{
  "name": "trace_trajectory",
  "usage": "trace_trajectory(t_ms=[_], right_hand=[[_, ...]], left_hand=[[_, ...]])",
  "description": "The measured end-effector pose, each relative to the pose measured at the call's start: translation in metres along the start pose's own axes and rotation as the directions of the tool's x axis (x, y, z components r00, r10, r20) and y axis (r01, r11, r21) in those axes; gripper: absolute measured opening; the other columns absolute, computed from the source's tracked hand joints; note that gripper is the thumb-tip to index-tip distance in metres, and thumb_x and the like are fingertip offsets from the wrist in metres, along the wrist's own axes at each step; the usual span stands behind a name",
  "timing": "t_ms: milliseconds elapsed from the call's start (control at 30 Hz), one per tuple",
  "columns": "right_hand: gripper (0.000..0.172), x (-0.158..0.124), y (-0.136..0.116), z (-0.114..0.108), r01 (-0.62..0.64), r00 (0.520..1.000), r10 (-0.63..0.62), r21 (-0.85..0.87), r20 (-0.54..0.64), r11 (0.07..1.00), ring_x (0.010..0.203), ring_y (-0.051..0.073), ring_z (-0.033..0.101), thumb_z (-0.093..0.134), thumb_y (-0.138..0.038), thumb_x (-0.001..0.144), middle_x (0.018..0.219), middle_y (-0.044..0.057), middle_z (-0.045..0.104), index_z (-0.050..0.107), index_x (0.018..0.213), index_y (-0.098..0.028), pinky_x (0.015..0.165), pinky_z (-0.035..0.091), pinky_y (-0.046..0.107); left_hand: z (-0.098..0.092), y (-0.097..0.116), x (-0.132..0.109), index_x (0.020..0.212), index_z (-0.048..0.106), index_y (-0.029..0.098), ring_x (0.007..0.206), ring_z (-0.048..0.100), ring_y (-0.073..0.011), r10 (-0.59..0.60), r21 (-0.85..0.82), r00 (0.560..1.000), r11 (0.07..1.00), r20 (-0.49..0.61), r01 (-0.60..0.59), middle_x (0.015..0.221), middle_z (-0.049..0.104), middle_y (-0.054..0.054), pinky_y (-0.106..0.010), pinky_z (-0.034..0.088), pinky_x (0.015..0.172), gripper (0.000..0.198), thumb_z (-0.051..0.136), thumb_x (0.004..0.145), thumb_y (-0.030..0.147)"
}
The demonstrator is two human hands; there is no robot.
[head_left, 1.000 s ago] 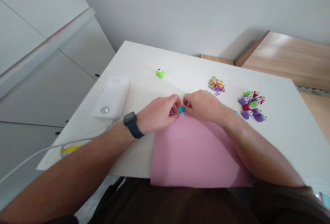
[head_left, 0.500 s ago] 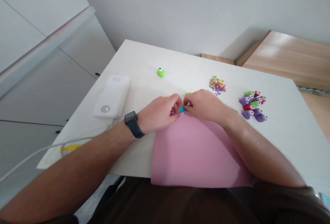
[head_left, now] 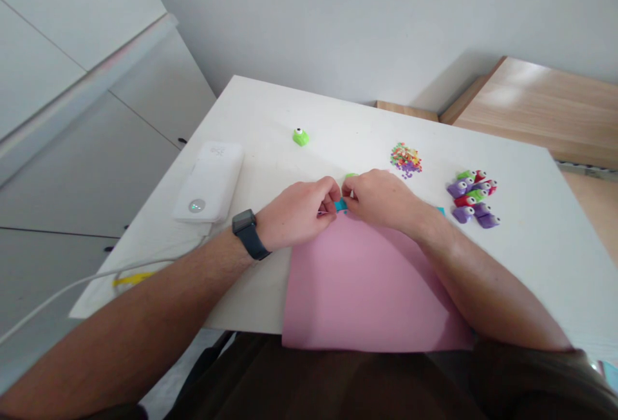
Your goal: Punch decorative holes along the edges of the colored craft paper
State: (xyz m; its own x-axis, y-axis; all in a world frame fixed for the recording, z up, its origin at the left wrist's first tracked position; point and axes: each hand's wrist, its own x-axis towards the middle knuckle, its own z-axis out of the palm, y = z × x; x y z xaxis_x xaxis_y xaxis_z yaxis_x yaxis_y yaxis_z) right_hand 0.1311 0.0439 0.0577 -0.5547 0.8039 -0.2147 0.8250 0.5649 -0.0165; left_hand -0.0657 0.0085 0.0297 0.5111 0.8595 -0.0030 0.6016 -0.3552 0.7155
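Note:
My left hand (head_left: 309, 209) and my right hand (head_left: 379, 196) meet over the far edge of a pink sheet (head_left: 371, 285). A small strip of blue paper (head_left: 340, 205) shows between my fingertips, and both hands pinch it, one from each side. Tiny blue bits (head_left: 345, 211) lie on the pink sheet just below the strip. Behind my right hand a bright green thing (head_left: 351, 175) peeks out, mostly hidden. My fingers cover the ends of the strip.
Farther back are a small green craft punch (head_left: 300, 137) and a heap of coloured paper confetti (head_left: 406, 158). Several purple, red and green punches (head_left: 476, 197) cluster at right. A white power bank (head_left: 210, 181) with a cable lies at left on the white table (head_left: 270, 101).
Hardly anything differs. My fingers have shifted very slightly around the blue strip, and the whole view has moved a touch.

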Motion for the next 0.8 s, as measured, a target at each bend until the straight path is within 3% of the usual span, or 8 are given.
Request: trace_trajectory(t_ms=[800], right_hand=[[0.025, 0.001, 0.003, 0.0028, 0.022, 0.999, -0.021, 0.037, -0.025, 0.999, 0.081, 0.027, 0.073, 0.054, -0.03, 0.09, 0.087, 0.007, 0.079, 0.078, 0.098, -0.027, 0.065, 0.041, 0.032]], left_hand=[[0.0012, -0.002, -0.0003, 0.103, 0.057, 0.021, 0.081, 0.072, -0.015, 0.009, -0.01, 1.0, 1.0, -0.004, -0.009, 0.086, 0.075, 0.004, -0.027, 0.049, 0.072, 0.023, 0.064, 0.083, 0.011]])
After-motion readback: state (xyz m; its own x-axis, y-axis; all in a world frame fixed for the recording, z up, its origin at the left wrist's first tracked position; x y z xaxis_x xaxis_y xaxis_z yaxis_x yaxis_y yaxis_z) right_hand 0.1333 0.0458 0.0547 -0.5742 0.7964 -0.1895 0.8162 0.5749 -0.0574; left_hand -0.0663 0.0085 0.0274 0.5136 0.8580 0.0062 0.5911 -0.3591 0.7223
